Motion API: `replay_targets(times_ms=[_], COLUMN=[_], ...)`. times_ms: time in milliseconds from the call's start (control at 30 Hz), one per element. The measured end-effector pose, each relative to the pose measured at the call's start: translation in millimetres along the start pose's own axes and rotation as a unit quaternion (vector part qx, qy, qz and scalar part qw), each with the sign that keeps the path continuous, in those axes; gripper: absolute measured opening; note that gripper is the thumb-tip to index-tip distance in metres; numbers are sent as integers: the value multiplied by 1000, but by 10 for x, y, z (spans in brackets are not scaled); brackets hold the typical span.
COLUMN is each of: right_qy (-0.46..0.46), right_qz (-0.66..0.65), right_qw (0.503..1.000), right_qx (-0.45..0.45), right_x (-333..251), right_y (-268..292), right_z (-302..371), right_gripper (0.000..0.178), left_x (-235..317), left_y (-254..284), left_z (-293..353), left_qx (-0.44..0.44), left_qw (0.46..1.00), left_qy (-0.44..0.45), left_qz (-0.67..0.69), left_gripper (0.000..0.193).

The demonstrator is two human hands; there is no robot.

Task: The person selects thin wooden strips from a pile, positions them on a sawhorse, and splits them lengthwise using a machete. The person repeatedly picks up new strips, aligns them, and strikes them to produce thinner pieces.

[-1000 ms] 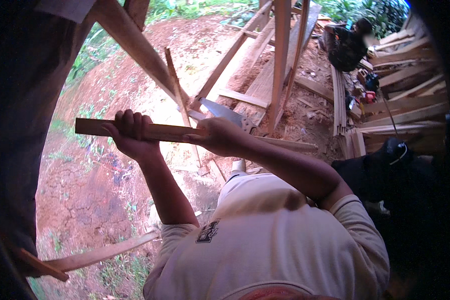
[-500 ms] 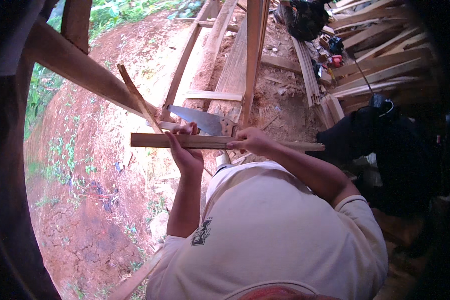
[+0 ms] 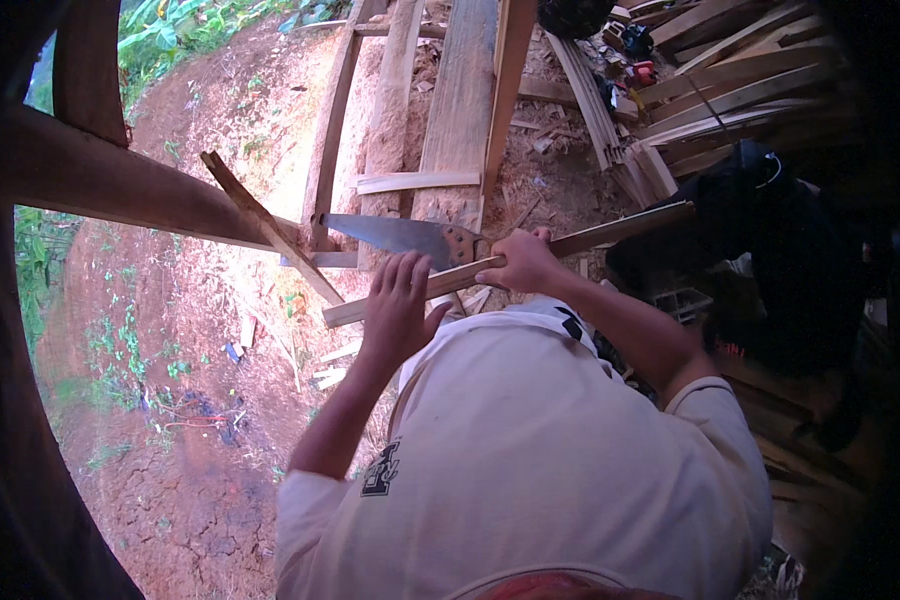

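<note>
A long, narrow wooden strip [image 3: 615, 232] slants across in front of my body, its right end higher in the picture than its left. My right hand [image 3: 525, 262] is closed around it near the middle. Over its left part lies my left hand [image 3: 398, 305], fingers stretched out side by side and thumb apart; whether the palm presses on the wood is hidden. Just beyond the strip rests a handsaw [image 3: 395, 236] with a wooden handle, its blade pointing left.
A short pale slat [image 3: 415, 182] lies across long boards [image 3: 460, 110] ahead. An upright post [image 3: 510, 80] rises beside them. At left are a thick beam [image 3: 140, 185] and a leaning stick [image 3: 260, 215]. Stacked lumber [image 3: 740, 95] and a dark draped shape [image 3: 780, 270] fill the right.
The strip has tilted from level, right end up and left end down. My left hand has gone from an upturned hold beneath it to flat fingers over it. My right hand keeps its grip.
</note>
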State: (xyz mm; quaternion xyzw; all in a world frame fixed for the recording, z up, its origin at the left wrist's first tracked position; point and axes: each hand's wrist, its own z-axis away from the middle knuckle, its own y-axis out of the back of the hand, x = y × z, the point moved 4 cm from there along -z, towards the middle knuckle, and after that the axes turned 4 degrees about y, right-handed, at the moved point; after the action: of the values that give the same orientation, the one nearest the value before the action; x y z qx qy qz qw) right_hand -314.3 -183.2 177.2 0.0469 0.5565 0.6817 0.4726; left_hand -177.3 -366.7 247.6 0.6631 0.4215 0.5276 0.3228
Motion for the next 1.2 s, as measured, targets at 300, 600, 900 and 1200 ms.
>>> replay_targets(times_ms=[300,600,900,1200], right_qy=[-7,45,-303,-143], right_qz=[6,4,-219,-818], right_qw=[1000,979,917,545], right_qx=[-19,201,-136,119], right_x=[-51,-1,413,1334], right_y=[-164,-378,-893,-2016], right_z=[-284,-191,798,-285], right_gripper=[54,42,36,31], left_x=[-479,-635,-802,-595], left_y=[-698,-1123,-1158,-945], left_z=[-6,115,375,589], left_qx=[-182,-277,-301,-261], left_qw=[982,959,943,951], left_qy=[35,50,142,169], left_qz=[-33,-21,23,-10], left_gripper=[48,51,53,54])
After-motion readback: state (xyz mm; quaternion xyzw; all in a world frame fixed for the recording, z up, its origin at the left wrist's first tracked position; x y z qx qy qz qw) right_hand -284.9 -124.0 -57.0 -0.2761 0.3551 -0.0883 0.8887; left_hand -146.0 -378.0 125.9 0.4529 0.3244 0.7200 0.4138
